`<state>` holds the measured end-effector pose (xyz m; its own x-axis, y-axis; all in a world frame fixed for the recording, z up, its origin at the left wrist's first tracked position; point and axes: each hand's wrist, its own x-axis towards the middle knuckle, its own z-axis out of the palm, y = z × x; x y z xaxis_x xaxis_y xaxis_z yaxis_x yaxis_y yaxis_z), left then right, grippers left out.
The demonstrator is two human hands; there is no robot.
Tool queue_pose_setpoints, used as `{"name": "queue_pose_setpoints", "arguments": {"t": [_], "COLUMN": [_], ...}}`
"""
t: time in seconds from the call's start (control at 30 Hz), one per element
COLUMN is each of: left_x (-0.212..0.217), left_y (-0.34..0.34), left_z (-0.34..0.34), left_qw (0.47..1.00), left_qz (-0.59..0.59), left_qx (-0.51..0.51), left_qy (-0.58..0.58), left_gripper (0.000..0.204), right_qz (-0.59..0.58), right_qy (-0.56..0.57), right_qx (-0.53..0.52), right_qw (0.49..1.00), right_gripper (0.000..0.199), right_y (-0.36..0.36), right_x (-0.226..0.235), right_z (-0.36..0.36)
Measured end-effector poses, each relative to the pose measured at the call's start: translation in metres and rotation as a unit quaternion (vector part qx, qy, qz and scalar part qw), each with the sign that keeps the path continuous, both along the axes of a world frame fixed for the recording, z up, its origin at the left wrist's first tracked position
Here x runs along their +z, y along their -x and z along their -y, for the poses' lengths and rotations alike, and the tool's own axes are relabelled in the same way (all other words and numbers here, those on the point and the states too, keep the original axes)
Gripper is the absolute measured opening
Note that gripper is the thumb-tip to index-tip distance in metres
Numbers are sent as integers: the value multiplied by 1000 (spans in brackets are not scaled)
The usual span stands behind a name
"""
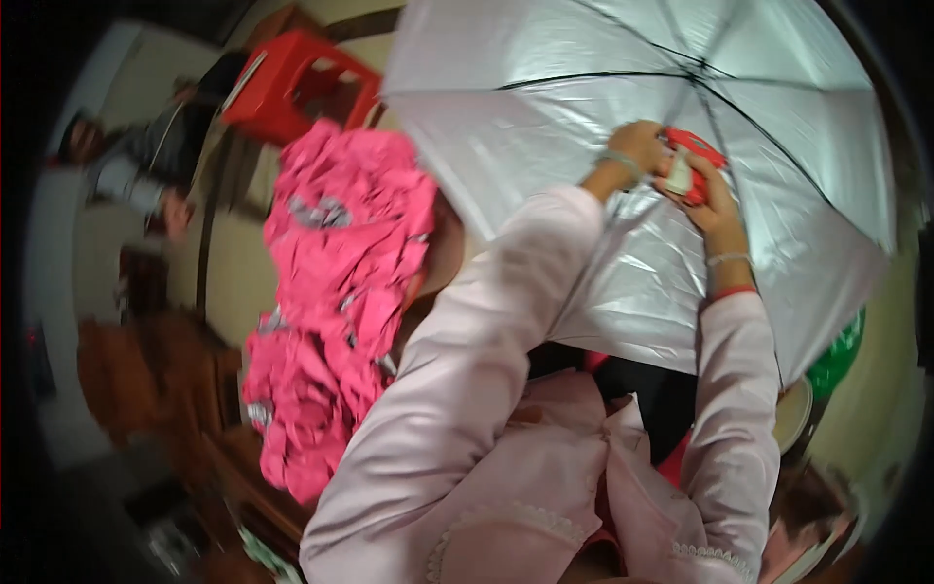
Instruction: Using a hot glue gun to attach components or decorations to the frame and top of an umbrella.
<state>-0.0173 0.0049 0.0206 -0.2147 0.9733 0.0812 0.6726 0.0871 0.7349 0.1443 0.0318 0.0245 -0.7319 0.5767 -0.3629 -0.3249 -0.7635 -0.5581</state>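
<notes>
An opened umbrella (623,107) with a silvery inner side faces me, its thin dark ribs meeting at a hub at the upper right. My left hand (637,148) is closed in front of the silver cloth, its fingertips against a red object with a cream-coloured part (696,146). What those fingers pinch is hidden. Around the lower side of that red object my right hand (718,202) is closed; its exact kind is not clear. Below both hands, the silver cloth hangs down over my lap.
A heap of bright pink cloth with silver patches (350,224) lies to my left. Behind it is a red plastic stool (302,88). Another person (136,175) is at the far left. A green bag (837,355) shows at the right past the umbrella's edge.
</notes>
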Motion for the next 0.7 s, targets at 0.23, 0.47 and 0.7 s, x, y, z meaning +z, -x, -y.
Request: {"name": "queue_pose_setpoints", "arguments": {"t": [0.23,0.47,0.7], "left_x": [5,9,2], "left_y": [-3,-10,-10], "left_z": [13,16,10], "left_qw": [998,998,998], "left_qz": [8,16,9], "left_qx": [0,17,15], "left_qy": [59,56,57], "left_gripper": [25,25,26], "right_qz": [59,69,70], "right_qy": [-30,-73,-57], "right_qx": [-6,-7,-11], "right_qw": [998,995,996], "right_gripper": [34,32,32], "right_y": [-5,-9,-5], "right_x": [-2,4,9], "right_z": [-1,-1,3]}}
